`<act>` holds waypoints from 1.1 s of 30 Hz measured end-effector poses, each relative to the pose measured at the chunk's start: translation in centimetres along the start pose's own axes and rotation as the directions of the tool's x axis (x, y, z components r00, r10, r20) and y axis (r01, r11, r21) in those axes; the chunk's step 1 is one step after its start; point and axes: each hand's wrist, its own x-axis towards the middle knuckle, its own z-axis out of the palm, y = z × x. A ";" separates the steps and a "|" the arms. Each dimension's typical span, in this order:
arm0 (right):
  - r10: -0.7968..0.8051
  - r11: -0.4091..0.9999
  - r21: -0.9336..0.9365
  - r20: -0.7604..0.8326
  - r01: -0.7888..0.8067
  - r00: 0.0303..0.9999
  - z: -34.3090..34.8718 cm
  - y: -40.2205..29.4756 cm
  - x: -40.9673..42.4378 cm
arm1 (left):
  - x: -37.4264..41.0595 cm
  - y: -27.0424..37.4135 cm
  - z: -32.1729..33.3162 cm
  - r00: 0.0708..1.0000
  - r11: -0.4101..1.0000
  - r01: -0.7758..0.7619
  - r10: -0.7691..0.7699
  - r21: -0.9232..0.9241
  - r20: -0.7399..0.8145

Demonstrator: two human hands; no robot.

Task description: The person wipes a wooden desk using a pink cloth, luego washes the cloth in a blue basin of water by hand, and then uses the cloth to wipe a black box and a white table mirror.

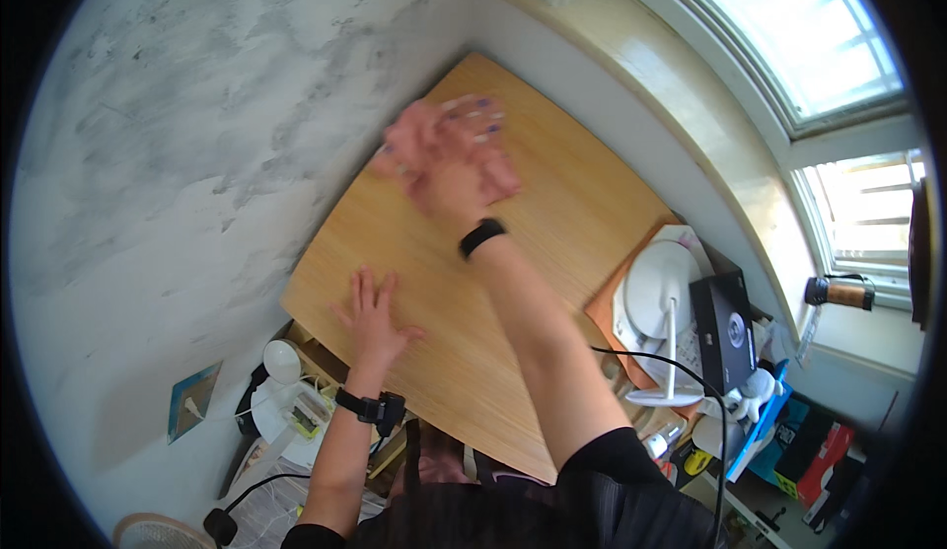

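Note:
My right hand presses on a crumpled pink cloth with white and blue marks along its edge. The cloth lies on a light wooden tabletop, near its far left side by the wall. Motion blurs both hand and cloth, and the fingers cannot be made out well. Spread flat on the left part of the same tabletop, my left hand holds nothing. Its fingers are apart and point away from me. A black band is on my right wrist and a black strapped device on my left.
A round white mirror or lamp on a stand and a black box crowd the table's right side. A black cable hangs nearby. White fixtures stand at lower left. A plastered wall borders the left; a flashlight sits by the window.

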 end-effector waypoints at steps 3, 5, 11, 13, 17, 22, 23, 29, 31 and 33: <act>-0.133 0.985 -0.071 0.256 0.156 0.957 -0.2 -4.7 -5.2 | -0.3 -0.2 0.0 0.998 1.000 -0.009 0.007 -0.025 -0.055; -0.189 0.978 -0.037 0.285 0.207 0.940 -0.5 -5.6 -9.0 | -0.2 -1.6 1.3 0.991 0.992 -0.082 0.072 -0.096 -0.108; -0.139 0.984 0.142 0.240 0.106 0.961 -7.1 -0.1 -13.1 | -3.2 -1.3 0.3 0.996 0.992 -0.084 0.087 -0.098 0.028; 0.035 0.996 0.080 0.154 -0.048 0.987 -8.1 3.9 -12.7 | -4.2 -0.5 -0.2 0.996 0.996 -0.076 0.078 -0.053 0.046; 0.288 0.953 -0.092 -0.011 -0.288 0.958 -10.9 10.0 -14.0 | -5.9 0.5 0.5 0.993 0.993 -0.108 0.110 -0.045 0.050; 0.229 0.961 -0.137 -0.096 -0.241 0.969 -11.4 4.5 -17.9 | -7.3 -2.9 5.3 0.971 0.956 -0.231 0.215 -0.183 -0.106; 0.229 0.966 -0.108 -0.054 -0.234 0.972 -11.2 3.2 -19.4 | -6.9 -2.8 5.9 0.968 0.955 -0.238 0.218 -0.179 -0.123; 0.055 0.995 0.064 0.215 -0.071 0.975 -12.0 -4.8 -28.5 | -8.3 0.8 1.6 0.981 0.967 -0.184 0.171 -0.174 -0.088; -0.008 0.997 0.072 0.269 -0.012 0.963 -12.8 -6.3 -31.0 | -9.8 2.3 1.0 0.996 0.992 -0.083 0.080 -0.090 -0.040; -0.076 0.996 0.058 0.314 0.061 0.946 -14.5 -7.0 -33.0 | -10.6 2.1 3.5 0.995 0.994 -0.082 0.077 -0.069 -0.068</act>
